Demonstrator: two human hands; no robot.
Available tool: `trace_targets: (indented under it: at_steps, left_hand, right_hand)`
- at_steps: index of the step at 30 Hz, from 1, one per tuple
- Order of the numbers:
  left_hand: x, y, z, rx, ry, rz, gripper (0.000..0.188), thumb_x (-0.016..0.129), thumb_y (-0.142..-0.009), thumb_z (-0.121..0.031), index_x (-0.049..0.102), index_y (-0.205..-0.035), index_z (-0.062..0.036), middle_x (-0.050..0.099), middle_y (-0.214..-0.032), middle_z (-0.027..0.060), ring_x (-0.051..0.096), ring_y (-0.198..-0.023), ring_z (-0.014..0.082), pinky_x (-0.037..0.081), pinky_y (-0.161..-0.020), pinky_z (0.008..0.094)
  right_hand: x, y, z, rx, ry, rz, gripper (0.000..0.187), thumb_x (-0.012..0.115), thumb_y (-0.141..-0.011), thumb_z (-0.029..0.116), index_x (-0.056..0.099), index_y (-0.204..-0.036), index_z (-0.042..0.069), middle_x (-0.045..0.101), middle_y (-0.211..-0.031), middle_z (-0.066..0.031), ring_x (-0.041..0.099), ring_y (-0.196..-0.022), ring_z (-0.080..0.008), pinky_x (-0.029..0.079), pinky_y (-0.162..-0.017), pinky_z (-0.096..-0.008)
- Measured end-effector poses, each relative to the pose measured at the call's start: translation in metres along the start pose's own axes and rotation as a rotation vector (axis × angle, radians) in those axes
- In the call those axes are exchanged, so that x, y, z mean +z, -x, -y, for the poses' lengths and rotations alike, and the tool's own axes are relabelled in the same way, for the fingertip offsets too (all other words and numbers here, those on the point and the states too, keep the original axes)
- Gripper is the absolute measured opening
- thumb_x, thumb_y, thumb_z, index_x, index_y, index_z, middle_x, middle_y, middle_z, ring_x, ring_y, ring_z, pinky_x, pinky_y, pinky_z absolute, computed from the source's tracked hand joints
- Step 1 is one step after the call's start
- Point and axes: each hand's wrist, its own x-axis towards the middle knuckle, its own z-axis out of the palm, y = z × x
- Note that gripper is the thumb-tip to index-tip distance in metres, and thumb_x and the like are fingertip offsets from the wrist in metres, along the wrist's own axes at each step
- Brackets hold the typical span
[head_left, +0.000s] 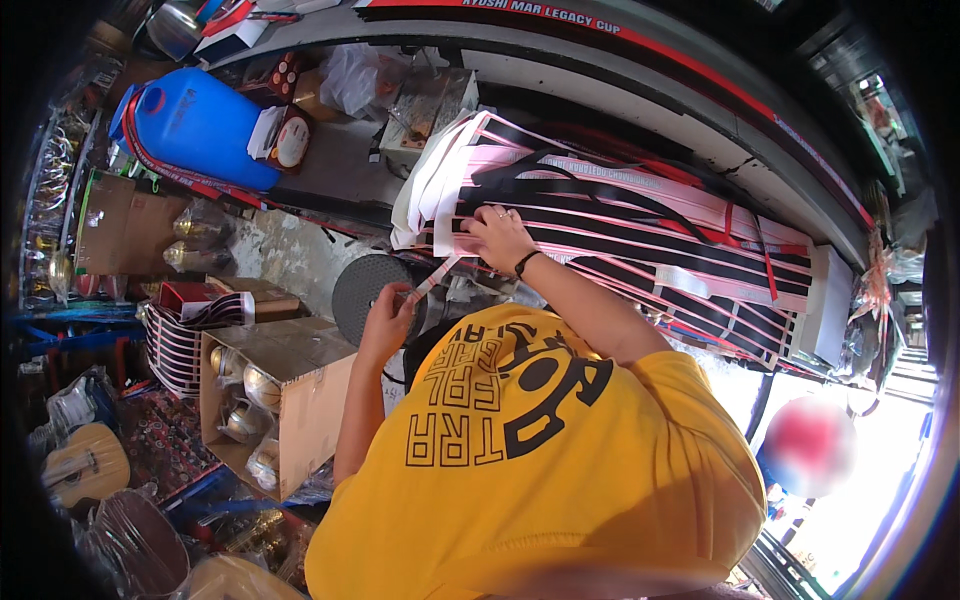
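My left hand (388, 322) pinches the end of a narrow printed ribbon strip (436, 276) near a round dark stool top (372, 298). The strip slants up toward a thick stack of pink, white and black striped ribbon sheets (610, 215). My right hand (500, 238), with a ring and a dark bracelet, lies on the near left part of this stack. Its fingers are bent and apart, pressing on the stripes. Loose black straps (640, 200) and a thin red strip (765, 258) lie over the sheets. The strip's far end is hard to make out by my right hand.
A blue plastic drum (200, 125) stands at the far left. Left of me are an open cardboard box (285, 385) of wrapped gold trophy parts and more striped ribbon (172, 350). A guitar-shaped wooden piece (88, 465) lies lower left. A long grey shelf (680, 75) runs behind the stack.
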Motion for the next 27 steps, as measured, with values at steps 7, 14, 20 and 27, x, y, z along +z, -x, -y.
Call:
trace_targets:
  at_steps: [7, 14, 20, 27]
  left_hand:
    - [-0.012, -0.012, 0.044, 0.204, -0.065, -0.016, 0.017, 0.058, -0.096, -0.012, 0.051, -0.104, 0.0012, 0.059, -0.083, 0.0123, 0.058, -0.075, 0.021, 0.045, -0.066, 0.0352]
    - [-0.04, -0.029, 0.05, 0.215, -0.074, 0.047, 0.018, 0.058, -0.097, -0.012, 0.045, -0.103, -0.0012, 0.058, -0.089, 0.0133, 0.057, -0.083, 0.0221, 0.045, -0.074, 0.0359]
    - [-0.069, -0.038, 0.039, 0.111, -0.046, 0.218, 0.02, 0.055, -0.098, -0.016, 0.041, -0.107, -0.0045, 0.053, -0.095, 0.009, 0.05, -0.089, 0.0183, 0.043, -0.081, 0.0342]
    - [-0.084, -0.059, 0.04, 0.047, -0.099, 0.285, 0.024, 0.051, -0.097, -0.018, 0.039, -0.114, -0.0045, 0.049, -0.098, 0.0053, 0.046, -0.095, 0.0175, 0.038, -0.09, 0.0305]
  right_hand:
    - [0.005, 0.0, -0.003, -0.015, -0.007, -0.056, 0.042, 0.069, -0.079, 0.024, 0.058, -0.12, 0.021, 0.051, -0.117, -0.0057, 0.048, -0.116, -0.0257, 0.038, -0.096, -0.0454]
    - [0.003, 0.0, -0.003, -0.006, -0.012, -0.025, 0.042, 0.069, -0.079, 0.025, 0.058, -0.12, 0.021, 0.051, -0.116, -0.0052, 0.049, -0.117, -0.0248, 0.038, -0.096, -0.0451]
    - [0.0, 0.001, -0.003, 0.011, -0.066, -0.017, 0.046, 0.071, -0.079, 0.024, 0.058, -0.123, 0.023, 0.051, -0.118, -0.0065, 0.048, -0.12, -0.0277, 0.038, -0.101, -0.0469]
    - [-0.002, 0.001, -0.004, 0.013, -0.094, 0.0, 0.045, 0.07, -0.079, 0.024, 0.058, -0.123, 0.022, 0.051, -0.119, -0.0058, 0.048, -0.121, -0.027, 0.037, -0.102, -0.047]
